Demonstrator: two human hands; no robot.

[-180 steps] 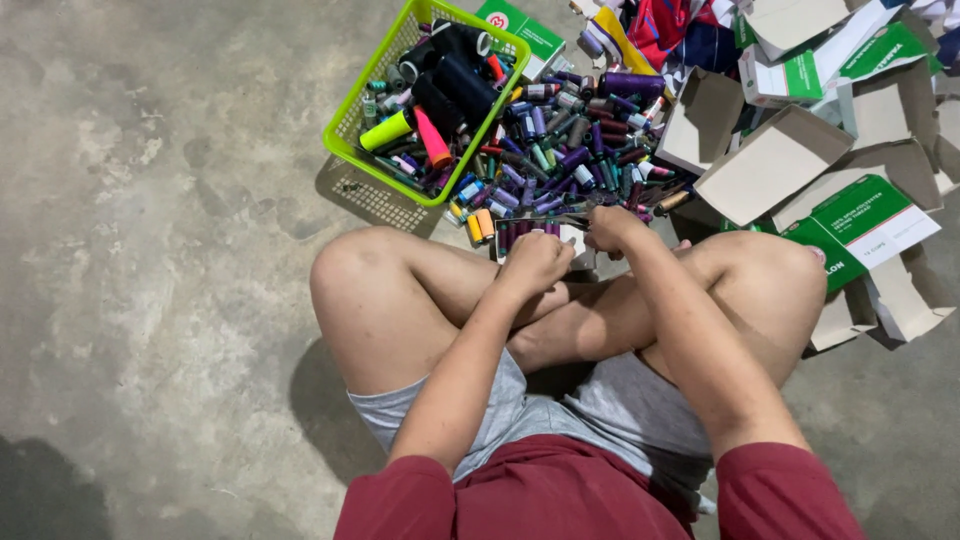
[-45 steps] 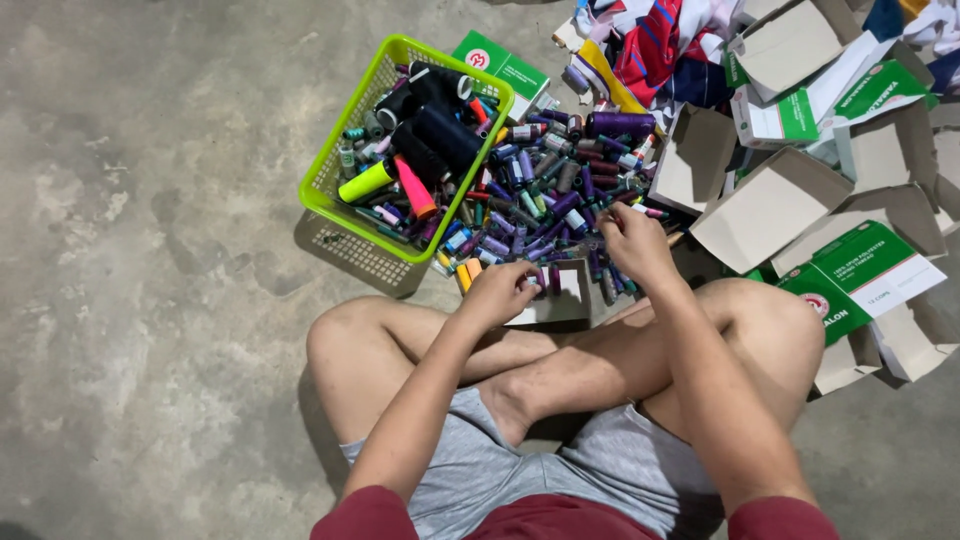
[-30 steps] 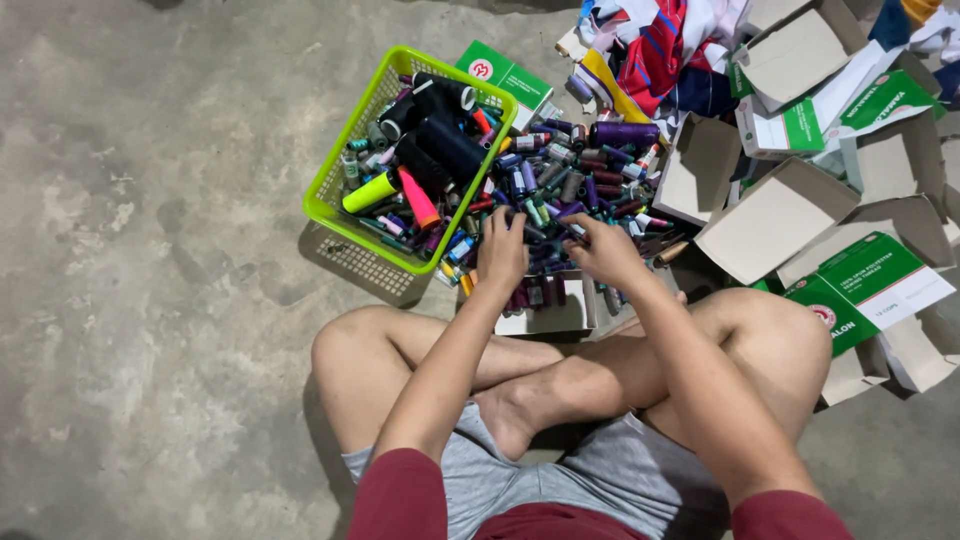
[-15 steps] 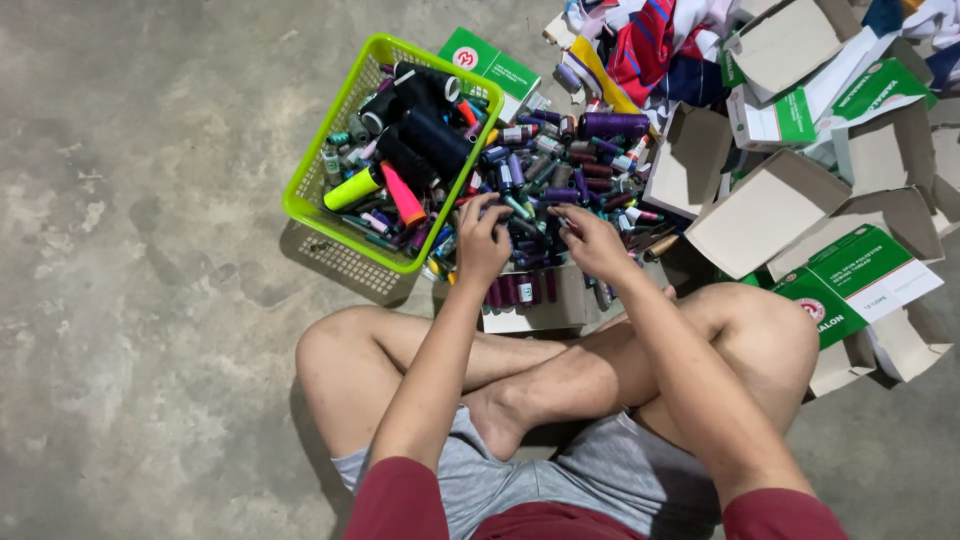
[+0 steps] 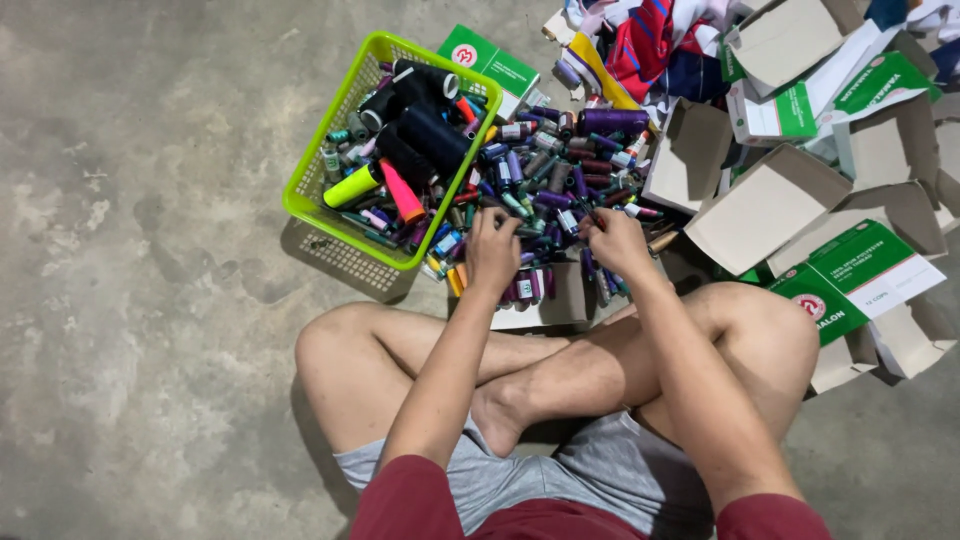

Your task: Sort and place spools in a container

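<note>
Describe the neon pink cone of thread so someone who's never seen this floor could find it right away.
Start at the lime green plastic basket on the concrete floor, left of the person's left hand. Near its front edge lie two bright cones side by side. The pink cone is the right one, beside the yellow-green cone; the big spools behind are black.

At upper left of centre you have a green basket (image 5: 302, 196) of large cones, black, yellow and pink. Open cardboard boxes (image 5: 765, 205) crowd the right side, some with green lids. Striped cloth (image 5: 655, 45) lies at the top. Bare concrete floor (image 5: 140, 300) fills the left.
</note>
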